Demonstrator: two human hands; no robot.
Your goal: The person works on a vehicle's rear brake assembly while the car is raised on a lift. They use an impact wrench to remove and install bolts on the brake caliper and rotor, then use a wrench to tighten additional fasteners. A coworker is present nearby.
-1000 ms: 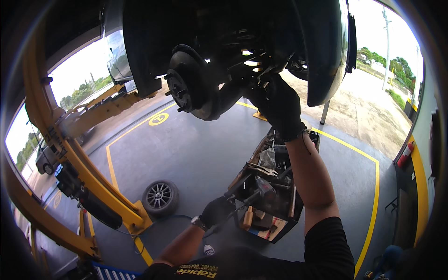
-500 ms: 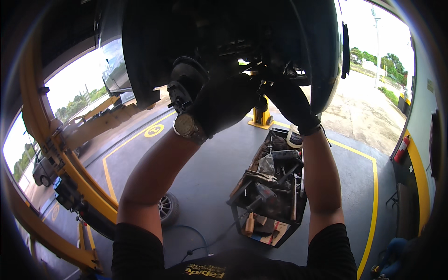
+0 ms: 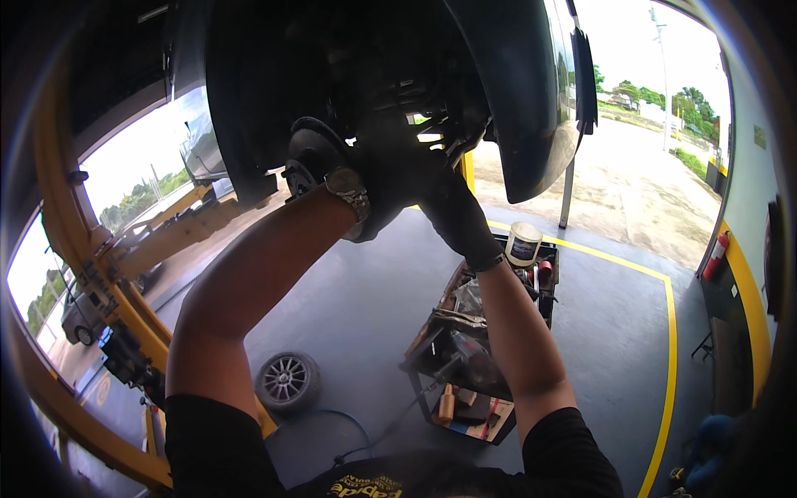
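Observation:
Both my arms reach up into the dark wheel well of a raised car. My left hand, in a black glove with a watch at the wrist, is beside the brake disc and hub. Close against it on the right is my right hand, also black-gloved. Both hands are at the suspension parts under the fender. Their fingers blend into the shadow, so what they hold or touch cannot be made out.
Below my right arm stands a tool cart full of tools, with a white bucket at its far end. A wheel lies on the floor near an air hose. A yellow lift post rises at the left.
Both hands have shifted left and slightly down, staying close together. My view has turned, so the fender appears farther left and the wheel on the floor shows fully.

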